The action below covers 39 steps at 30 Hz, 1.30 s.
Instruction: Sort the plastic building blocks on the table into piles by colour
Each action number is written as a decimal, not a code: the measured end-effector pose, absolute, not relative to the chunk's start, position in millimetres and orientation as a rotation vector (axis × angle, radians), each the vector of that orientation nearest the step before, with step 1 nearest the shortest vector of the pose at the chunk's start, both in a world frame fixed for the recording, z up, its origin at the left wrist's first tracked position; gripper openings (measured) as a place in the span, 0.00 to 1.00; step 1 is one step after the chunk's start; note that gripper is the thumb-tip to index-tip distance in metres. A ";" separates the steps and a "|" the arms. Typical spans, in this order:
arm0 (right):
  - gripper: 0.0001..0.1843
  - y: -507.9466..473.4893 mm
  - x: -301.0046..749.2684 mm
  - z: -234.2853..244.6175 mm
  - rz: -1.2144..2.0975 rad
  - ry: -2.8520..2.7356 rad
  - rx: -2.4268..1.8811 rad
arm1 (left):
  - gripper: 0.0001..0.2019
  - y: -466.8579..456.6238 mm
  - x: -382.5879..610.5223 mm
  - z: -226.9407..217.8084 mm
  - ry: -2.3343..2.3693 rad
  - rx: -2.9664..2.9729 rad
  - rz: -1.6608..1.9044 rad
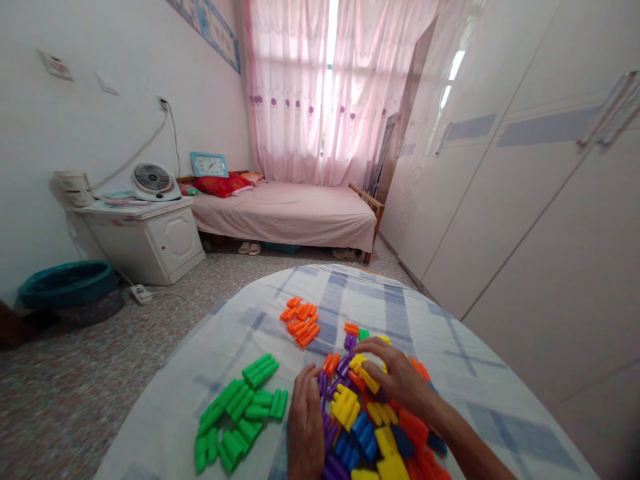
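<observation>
A heap of mixed plastic building blocks in yellow, blue, purple, orange and a little green lies at the front of the round table. My left hand rests along the heap's left side, fingers stretched out and holding nothing. Above the heap's far part is my right hand, its thumb and fingers apart around yellow blocks; no firm grip shows. Left of my left hand lies a group of green blocks. Farther back sits a smaller group of orange blocks.
A checked cloth covers the table. Behind it stands a bed below pink curtains. White wardrobes line the right. On the left are a cabinet with a fan, and a lined bin.
</observation>
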State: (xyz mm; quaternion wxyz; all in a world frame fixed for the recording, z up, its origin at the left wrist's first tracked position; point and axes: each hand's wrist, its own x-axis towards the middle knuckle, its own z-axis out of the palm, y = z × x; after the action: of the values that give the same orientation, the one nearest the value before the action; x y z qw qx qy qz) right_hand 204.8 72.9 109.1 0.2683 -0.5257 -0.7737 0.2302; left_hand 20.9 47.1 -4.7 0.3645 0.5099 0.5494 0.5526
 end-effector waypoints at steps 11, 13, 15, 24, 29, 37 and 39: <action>0.17 148.0 209.2 63.0 0.121 -2.155 -2.045 | 0.23 48.9 19.7 -7.5 1.434 1.323 1.400; 0.15 147.1 209.5 64.0 0.094 -2.153 -2.079 | 0.23 48.0 20.3 -6.8 1.439 1.329 1.406; 0.15 143.2 210.7 68.3 0.072 -2.149 -2.086 | 0.23 46.9 21.1 -4.4 1.445 1.326 1.408; 0.26 68.1 191.8 94.6 0.493 -2.231 -1.498 | 0.19 44.7 21.4 12.8 1.389 1.404 1.380; 0.22 37.5 225.5 91.5 0.278 -1.776 -1.633 | 0.13 44.3 22.2 13.9 1.390 1.550 1.349; 0.34 21.1 293.0 24.3 0.191 -1.027 -1.981 | 0.14 46.0 21.2 8.6 1.456 1.657 1.313; 0.33 18.7 289.9 15.8 0.229 -1.076 -1.961 | 0.13 47.0 20.6 7.6 1.475 1.649 1.307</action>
State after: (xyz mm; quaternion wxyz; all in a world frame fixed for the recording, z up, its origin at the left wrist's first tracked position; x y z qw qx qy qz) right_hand 289.9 18.7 15.8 0.4318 -0.7866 -0.4317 0.0920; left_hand 20.6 47.0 7.6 0.2821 0.6157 0.5506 0.4881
